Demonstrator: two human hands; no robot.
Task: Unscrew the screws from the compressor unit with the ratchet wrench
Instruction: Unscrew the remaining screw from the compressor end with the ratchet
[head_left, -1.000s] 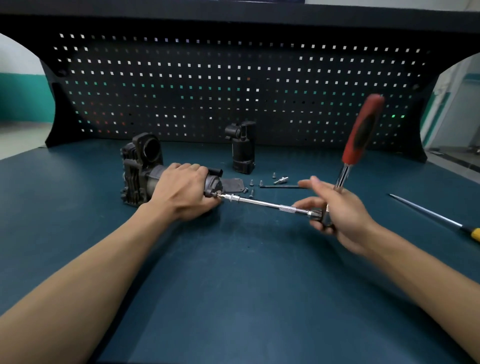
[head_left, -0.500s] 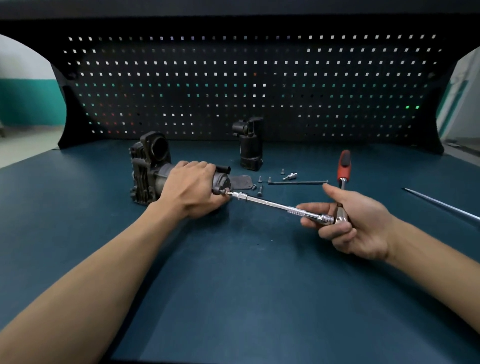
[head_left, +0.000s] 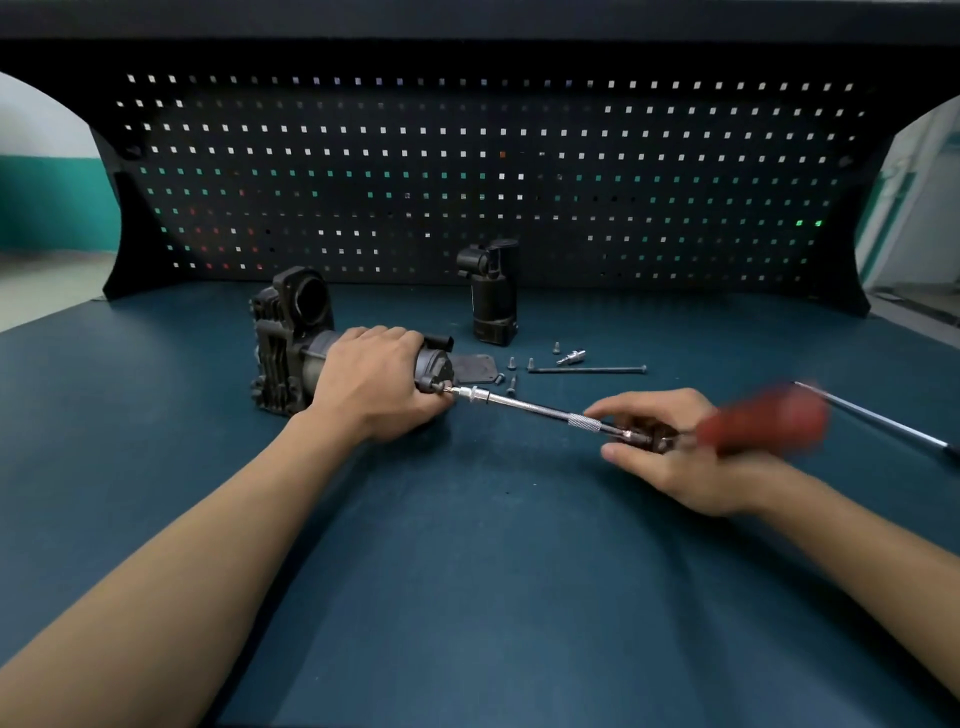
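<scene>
Two hands engaged. Left hand (head_left: 374, 382) grips compressor unit (head_left: 291, 338) lying on table (head_left: 467, 571), mid-left. Right hand (head_left: 670, 457) grasps ratchet wrench (head_left: 540, 412) at head, handle (head_left: 763, 421) blurred; wrench seated on end screw (head_left: 445, 387). Step judged: loosening screw. Next: keep wrench square, unit braced.

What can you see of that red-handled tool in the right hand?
A ratchet wrench with a red handle, blurred, and a long chrome extension bar with a knurled band. The right hand grips it at the head; the bar slants to a screw on the end of the dark metal compressor unit.
</scene>
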